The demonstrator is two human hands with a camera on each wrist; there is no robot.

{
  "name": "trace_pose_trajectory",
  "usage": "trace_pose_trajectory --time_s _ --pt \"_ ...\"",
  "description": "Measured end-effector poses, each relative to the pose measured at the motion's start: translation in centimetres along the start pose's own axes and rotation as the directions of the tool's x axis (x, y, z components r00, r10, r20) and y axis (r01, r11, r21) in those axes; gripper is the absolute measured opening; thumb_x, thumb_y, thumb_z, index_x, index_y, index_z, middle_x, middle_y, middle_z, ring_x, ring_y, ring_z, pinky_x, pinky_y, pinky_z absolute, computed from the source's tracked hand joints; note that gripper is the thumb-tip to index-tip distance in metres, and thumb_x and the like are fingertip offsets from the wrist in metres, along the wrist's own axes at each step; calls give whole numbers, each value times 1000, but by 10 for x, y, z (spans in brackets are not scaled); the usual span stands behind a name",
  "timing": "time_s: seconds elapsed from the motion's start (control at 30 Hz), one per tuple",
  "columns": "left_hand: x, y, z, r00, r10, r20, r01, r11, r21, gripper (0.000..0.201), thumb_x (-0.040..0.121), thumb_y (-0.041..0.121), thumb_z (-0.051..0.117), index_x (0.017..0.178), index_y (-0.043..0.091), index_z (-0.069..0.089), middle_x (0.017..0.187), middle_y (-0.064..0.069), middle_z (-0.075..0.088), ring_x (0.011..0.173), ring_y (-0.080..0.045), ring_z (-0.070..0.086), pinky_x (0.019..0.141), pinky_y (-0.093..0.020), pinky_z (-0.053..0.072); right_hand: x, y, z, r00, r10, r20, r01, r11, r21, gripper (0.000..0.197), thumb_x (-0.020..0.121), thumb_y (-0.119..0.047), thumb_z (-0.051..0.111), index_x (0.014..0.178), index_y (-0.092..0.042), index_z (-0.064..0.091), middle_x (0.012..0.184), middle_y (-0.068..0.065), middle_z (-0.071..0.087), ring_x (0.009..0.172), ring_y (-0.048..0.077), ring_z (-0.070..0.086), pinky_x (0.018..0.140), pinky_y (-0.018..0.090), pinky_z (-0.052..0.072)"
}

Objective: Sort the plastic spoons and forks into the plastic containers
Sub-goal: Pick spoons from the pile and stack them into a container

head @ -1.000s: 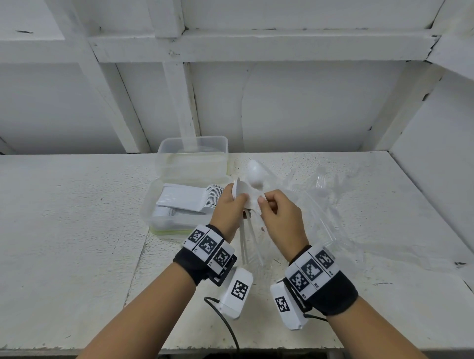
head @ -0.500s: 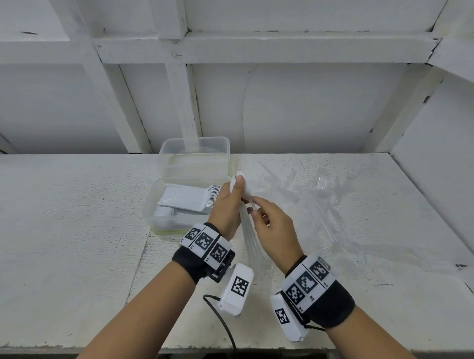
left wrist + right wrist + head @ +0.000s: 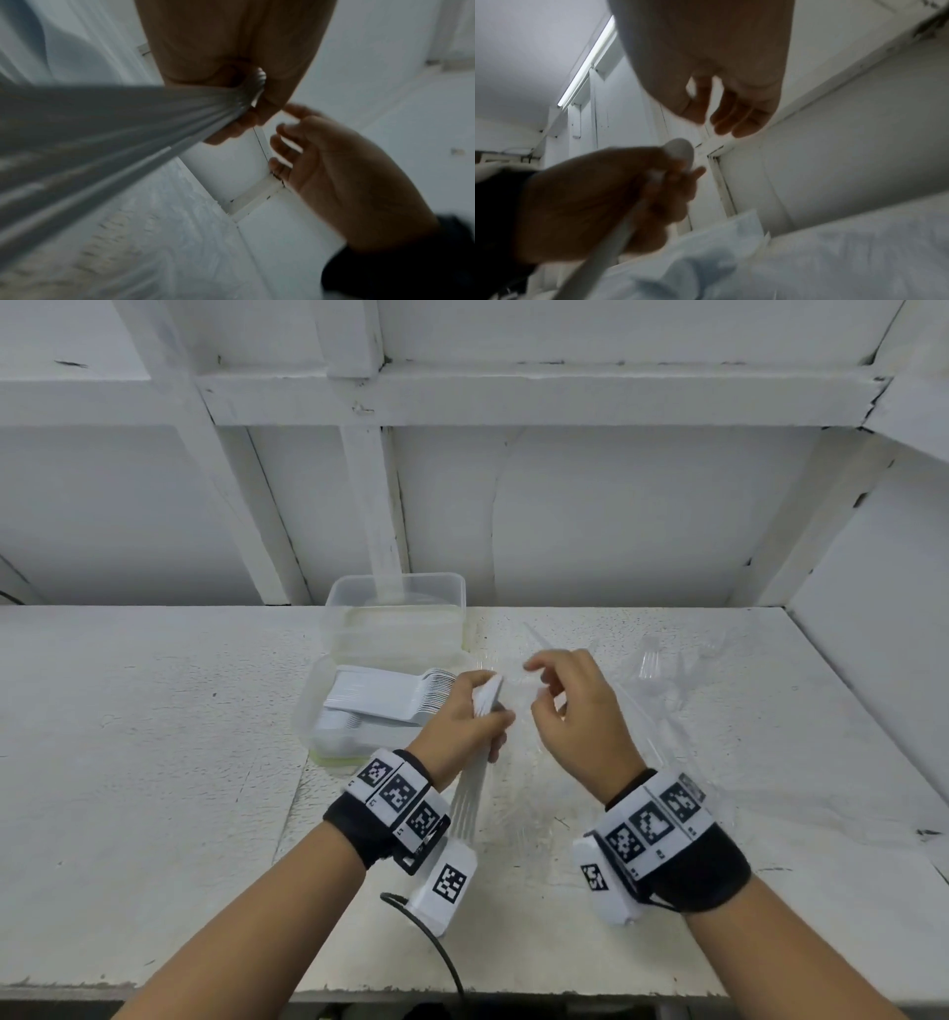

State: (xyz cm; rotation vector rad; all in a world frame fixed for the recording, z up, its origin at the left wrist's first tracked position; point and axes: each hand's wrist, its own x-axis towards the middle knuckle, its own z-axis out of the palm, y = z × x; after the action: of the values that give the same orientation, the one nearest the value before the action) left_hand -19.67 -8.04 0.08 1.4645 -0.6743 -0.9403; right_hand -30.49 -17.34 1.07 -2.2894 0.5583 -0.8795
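White plastic spoons (image 3: 470, 780) at centre frame. A clear container (image 3: 308, 711) left of centre holds white cutlery (image 3: 385, 698); a second clear container (image 3: 395, 613) sits above it. Clear, glossy plastic wrap (image 3: 667, 711) lies at right. Black wristbands (image 3: 359, 829) carry white tags printed with black square codes. The table (image 3: 128, 737) is white.

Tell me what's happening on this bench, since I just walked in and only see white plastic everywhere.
A person is sorting disposable cutlery. Their left hand grips a nested stack of white plastic spoons, handles pointing back toward the wrist. The right hand hovers beside it, fingers loosely curled and holding nothing. A clear rectangular plastic container to the left already holds stacked white cutlery; another clear container stands behind it. Crumpled clear plastic wrapping lies on the white table.
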Motion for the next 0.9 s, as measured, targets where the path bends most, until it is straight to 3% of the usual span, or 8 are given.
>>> trace_pose_trajectory --time_s 0.07,0.13,0.27,0.37,0.47,0.6,0.7,0.9 --pt "-4 1 -3 997 12 82 -22 992 122 40 90 -6 49 120 10 30 72 -5 48 54 -16 46 48 -25 41 9 2 -5 977 -78 201 93 993 -67 37 86 -8 59 121 -19 58 105 -3 46 86 2 46 79 8 37" --pt "-7 4 -6 991 11 133 -39 977 211 40 89 -5 50 120 9 29 70 -6 48 55 -17 44 49 -26 40 13 3 -5 936 -142 323 190 974 -121 29 85 -12 61 114 -19 64 103 0 56 89 10 49 80 18 40" --pt "-11 10 -14 989 26 146 -76 934 349 40 88 8 60 113 17 30 66 1 50 51 -8 47 49 -21 42 13 2 1 942 -193 274 237 962 -135 15 85 -9 58 96 -11 68 88 3 65 78 17 57 68 27 46" --pt "-14 6 -31 985 112 132 -167 819 550 37 88 30 61 108 24 31 84 2 53 72 -11 54 68 -23 46 13 7 3 985 -132 108 141 986 -85 10 86 -5 59 92 -9 66 84 2 65 70 13 56 66 18 45" --pt "-19 8 -53 969 181 167 -242 565 789 23 94 29 51 111 16 45 103 1 53 96 -17 55 83 -27 43 10 7 9 999 -49 12 49 999 8 8 85 -3 60 87 -7 66 79 -2 61 67 9 53 64 8 42" --pt "-22 12 -82 959 176 224 -276 382 882 29 97 21 44 122 6 51 113 -7 57 96 -20 52 79 -21 34 9 -2 26 983 42 180 -65 990 122 13 87 -10 62 98 -10 67 88 -1 64 72 5 55 67 6 43" --pt "-19 17 -109 964 147 222 -258 313 914 30 99 17 41 123 4 52 114 -11 58 101 -25 54 80 -22 35 20 -7 29 896 148 418 -234 959 162 34 89 -27 60 122 -21 58 101 -6 59 81 3 56 71 5 44" --pt "-2 21 -149 970 39 240 -243 225 944 29 98 14 43 122 6 58 118 -10 55 105 -28 55 86 -24 37 43 3 46 869 340 360 -385 921 59 37 97 -23 45 132 -13 52 126 4 58 111 15 54 94 22 39"
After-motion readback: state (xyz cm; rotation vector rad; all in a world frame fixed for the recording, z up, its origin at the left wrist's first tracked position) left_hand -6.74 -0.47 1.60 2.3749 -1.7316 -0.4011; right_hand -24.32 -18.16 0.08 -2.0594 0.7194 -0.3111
